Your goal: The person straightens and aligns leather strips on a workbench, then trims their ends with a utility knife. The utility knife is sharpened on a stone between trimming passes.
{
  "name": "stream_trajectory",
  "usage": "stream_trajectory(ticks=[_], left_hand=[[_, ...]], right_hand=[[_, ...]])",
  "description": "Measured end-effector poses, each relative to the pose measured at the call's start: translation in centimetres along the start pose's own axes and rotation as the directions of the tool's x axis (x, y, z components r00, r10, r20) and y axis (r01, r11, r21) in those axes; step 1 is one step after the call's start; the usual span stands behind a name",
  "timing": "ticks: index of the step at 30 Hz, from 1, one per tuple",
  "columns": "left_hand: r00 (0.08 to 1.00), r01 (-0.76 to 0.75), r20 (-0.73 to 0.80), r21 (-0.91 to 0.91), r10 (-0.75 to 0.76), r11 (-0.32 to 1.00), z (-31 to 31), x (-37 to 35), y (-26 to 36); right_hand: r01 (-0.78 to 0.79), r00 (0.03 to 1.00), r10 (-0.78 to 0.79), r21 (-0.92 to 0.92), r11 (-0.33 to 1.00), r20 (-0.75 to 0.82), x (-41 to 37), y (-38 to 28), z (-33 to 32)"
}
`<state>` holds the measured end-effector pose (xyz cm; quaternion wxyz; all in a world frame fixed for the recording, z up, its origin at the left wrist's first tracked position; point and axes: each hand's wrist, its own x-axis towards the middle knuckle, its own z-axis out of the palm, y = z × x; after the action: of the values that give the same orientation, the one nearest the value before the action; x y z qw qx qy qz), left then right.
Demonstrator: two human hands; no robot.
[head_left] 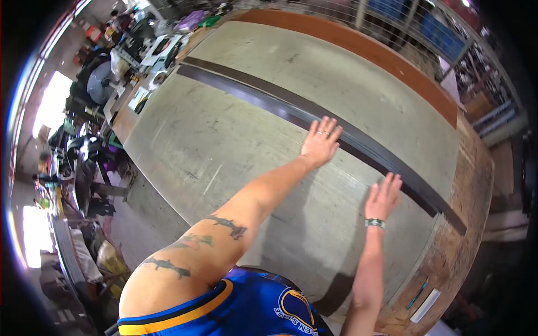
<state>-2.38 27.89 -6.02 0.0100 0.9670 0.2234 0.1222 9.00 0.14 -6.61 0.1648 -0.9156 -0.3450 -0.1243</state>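
Two long, dark brown-grey strips lie close together, running diagonally across a large table covered with a worn grey-green sheet [185,145]. My left hand [321,144] rests with fingers stretched out on the near strip [224,85], around its middle, and wears a ring. Farther right, my right hand [384,197] is also open, its fingertips at the near edge of the same strip. A banded bracelet circles the right wrist. The far strip [449,215] reaches a little beyond the near one at the right end. Neither hand grasps anything.
A reddish-brown board [386,56] lines the table's far edge. On the bare wood at right lie a teal pen-like tool [417,294] and a white flat piece [425,306]. A fan [101,83] and clutter stand at left, wire mesh [336,14] behind.
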Motion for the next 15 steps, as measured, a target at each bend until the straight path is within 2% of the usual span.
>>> stream_trajectory(ticks=[4,6,7,8,10,12,15], left_hand=[[0.989,-0.138,0.051,-0.032,0.140,0.990,-0.4,0.5,-3.9],[0.980,-0.188,0.045,-0.107,0.194,0.976,-0.3,0.5,-7.9],[0.976,-0.218,-0.005,-0.105,0.219,0.970,-0.3,0.4,-10.7],[0.975,-0.222,0.008,-0.093,0.224,0.970,-1.0,0.3,-13.5],[0.974,-0.217,0.059,-0.057,0.220,0.974,-2.4,-0.2,-19.7],[0.979,-0.190,0.054,-0.083,0.195,0.978,-2.1,-0.9,-26.3],[0.990,-0.133,0.042,-0.096,0.138,0.986,-3.5,-0.8,-36.9]], right_hand=[[0.028,0.983,-0.032,0.025,0.999,0.183,1.8,-13.4,2.8],[-0.025,0.971,0.030,-0.022,0.999,0.239,1.5,-17.0,3.6],[-0.022,0.965,0.043,-0.085,0.996,0.257,0.9,-17.7,3.3],[-0.018,0.964,0.055,-0.143,0.990,0.262,1.1,-18.5,3.2],[-0.013,0.983,0.039,-0.140,0.990,0.181,1.4,-17.9,4.2],[0.025,0.986,0.005,-0.178,0.984,0.165,0.8,-17.4,3.8],[0.071,0.997,-0.065,-0.138,0.988,0.048,3.3,-20.9,5.1]])
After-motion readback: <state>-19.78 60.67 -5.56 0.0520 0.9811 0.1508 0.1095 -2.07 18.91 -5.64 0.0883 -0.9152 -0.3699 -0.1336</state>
